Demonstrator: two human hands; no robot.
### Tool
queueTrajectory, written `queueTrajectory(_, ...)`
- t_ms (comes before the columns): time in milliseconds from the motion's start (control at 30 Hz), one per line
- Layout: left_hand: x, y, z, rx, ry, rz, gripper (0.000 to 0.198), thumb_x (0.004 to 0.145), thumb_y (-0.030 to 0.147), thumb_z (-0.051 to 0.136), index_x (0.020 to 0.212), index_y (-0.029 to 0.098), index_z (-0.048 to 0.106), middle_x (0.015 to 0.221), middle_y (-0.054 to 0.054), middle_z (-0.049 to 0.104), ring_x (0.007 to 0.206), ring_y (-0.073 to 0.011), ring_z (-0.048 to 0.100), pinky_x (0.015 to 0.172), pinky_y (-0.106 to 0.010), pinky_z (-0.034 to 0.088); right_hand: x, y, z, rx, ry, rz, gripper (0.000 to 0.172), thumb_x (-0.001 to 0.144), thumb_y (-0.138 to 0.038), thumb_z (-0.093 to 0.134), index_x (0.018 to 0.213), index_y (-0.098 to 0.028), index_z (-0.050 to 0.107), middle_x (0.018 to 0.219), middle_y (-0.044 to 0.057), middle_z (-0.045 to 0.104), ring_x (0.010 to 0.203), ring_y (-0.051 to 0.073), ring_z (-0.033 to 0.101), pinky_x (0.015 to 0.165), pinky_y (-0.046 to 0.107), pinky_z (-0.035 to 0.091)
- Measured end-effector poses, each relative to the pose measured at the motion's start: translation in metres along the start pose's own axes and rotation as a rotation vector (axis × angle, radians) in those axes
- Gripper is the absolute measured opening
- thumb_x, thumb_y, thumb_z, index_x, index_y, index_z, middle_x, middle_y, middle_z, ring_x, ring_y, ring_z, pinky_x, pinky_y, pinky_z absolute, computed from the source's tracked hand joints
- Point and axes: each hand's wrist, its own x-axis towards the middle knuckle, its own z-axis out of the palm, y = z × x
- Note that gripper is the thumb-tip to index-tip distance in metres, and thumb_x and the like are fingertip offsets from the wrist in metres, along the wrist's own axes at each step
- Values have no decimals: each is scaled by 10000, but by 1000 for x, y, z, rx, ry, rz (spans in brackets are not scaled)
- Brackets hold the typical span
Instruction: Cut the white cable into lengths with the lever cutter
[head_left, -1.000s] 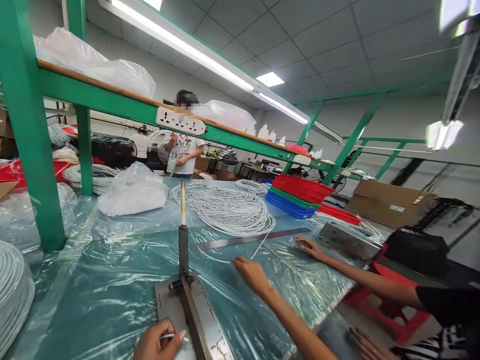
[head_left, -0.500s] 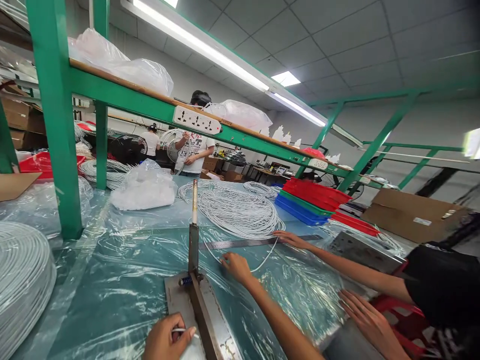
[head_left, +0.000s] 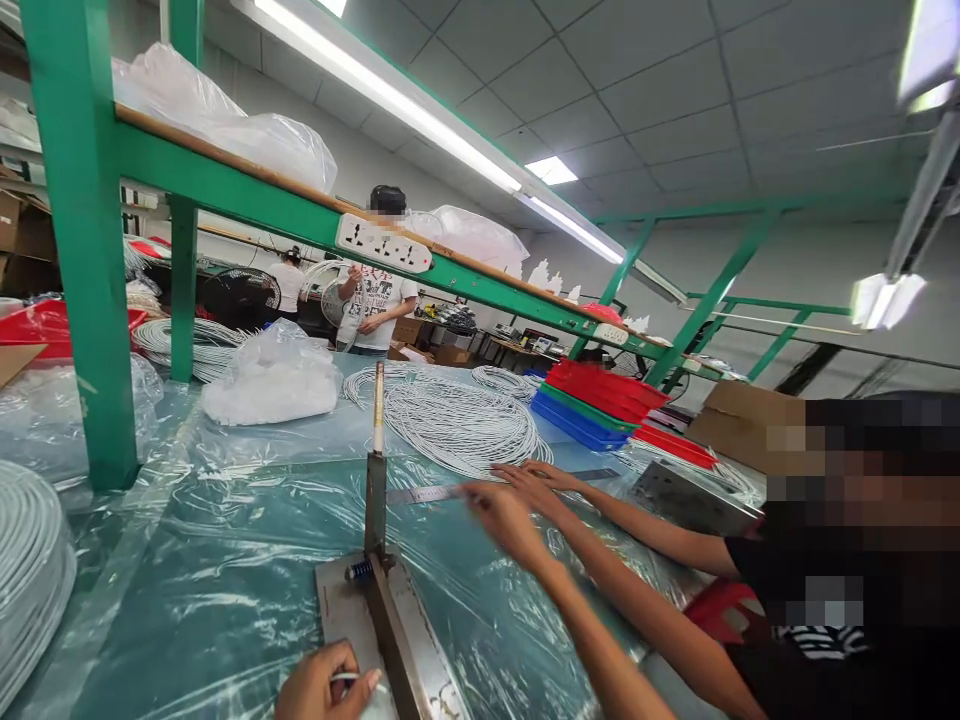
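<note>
From the head camera: the left hand [head_left: 324,688] sits at the bottom edge on the metal base of a lever cutter [head_left: 379,600], thumb and fingers pressed together on a short white wire [head_left: 351,679]; the wire lies crosswise, its free end poking right toward the cutter's bar. The cutter's bar runs away from the person, and its handle stands nearly upright. The right hand [head_left: 501,515] reaches out over the table [head_left: 225,560], just above the near end of a steel ruler [head_left: 424,494]; it is blurred, so I cannot tell how its fingers are set. The ruler lies flat, its long axis left to right. A co-worker's hand [head_left: 541,472] rests at the ruler, just beyond the right hand.

Containers: one stack of trays [head_left: 592,395], red over green over blue, contents hidden; one clear bag [head_left: 274,380] of white stuff on the table; two more clear bags on the shelf above; one cardboard box [head_left: 750,415] at the right, closed.

Counted: four coils of white wire on the table, the largest coil [head_left: 450,420] behind the cutter; two power strips on the green beam [head_left: 247,215]; two people standing beyond the table.
</note>
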Motion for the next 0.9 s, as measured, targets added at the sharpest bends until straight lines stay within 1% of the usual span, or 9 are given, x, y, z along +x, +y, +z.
queueTrajectory(67,-3,4,-2,9,24,21,393,740,565,396,594,202,354,561,32,383,568,-137,422,553,-233,236,-7,16,-65,18,292,58,352,936,-336,361,1046,-110,608,973,144,648,830,198,613,731,315,482)
queueTrajectory(133,-5,7,-4,10,34,31,392,751,556,396,591,201,358,554,33,378,566,-134,415,553,-231,229,-10,27,-115,37,602,108,429,914,-455,400,1066,-108,602,859,140,647,720,204,608,682,327,479)
queueTrajectory(233,-5,5,-5,6,3,44,398,772,557,396,600,198,373,559,33,374,566,-132,399,544,-232,217,-18,31,-132,66,673,91,444,859,-531,472,1001,-144,637,818,119,660,682,206,618,667,327,481)
queueTrajectory(300,-4,2,-5,6,-12,54,406,780,562,402,608,195,388,573,28,391,583,-137,409,548,-232,224,-27,24,-105,140,491,29,427,851,-524,475,941,-149,657,834,113,679,692,210,632,654,318,490)
queueTrajectory(433,-2,-2,-4,2,-13,66,419,785,576,406,617,193,402,577,25,403,592,-143,425,556,-235,233,-51,-7,-25,285,-107,-60,338,909,-381,421,978,-144,652,780,69,682,651,178,625,586,252,462)
queueTrajectory(500,-2,-2,-4,13,-9,71,417,787,574,397,620,192,404,572,27,398,585,-142,425,555,-236,228,-60,-23,5,265,-310,-74,282,918,-321,422,957,-164,652,770,34,677,629,150,616,578,219,434)
queueTrajectory(667,-3,0,-5,45,-26,50,413,773,578,395,627,192,412,587,21,413,599,-148,431,566,-234,241,-67,-33,46,159,-424,-48,155,881,-250,516,921,-197,655,720,-19,678,648,135,629,618,194,405)
queueTrajectory(800,-5,5,-6,19,-4,52,422,766,586,397,608,195,397,566,28,380,586,-146,408,561,-237,226,-60,-9,72,-51,-418,41,212,892,-166,475,973,-200,667,884,41,694,851,199,639,708,253,412)
queueTrajectory(900,-7,9,-6,-4,4,28,423,757,596,398,608,199,384,559,36,349,559,-138,388,536,-235,199,-50,13,87,-196,-428,94,221,931,-179,438,999,-151,646,923,78,673,861,201,628,748,307,439)
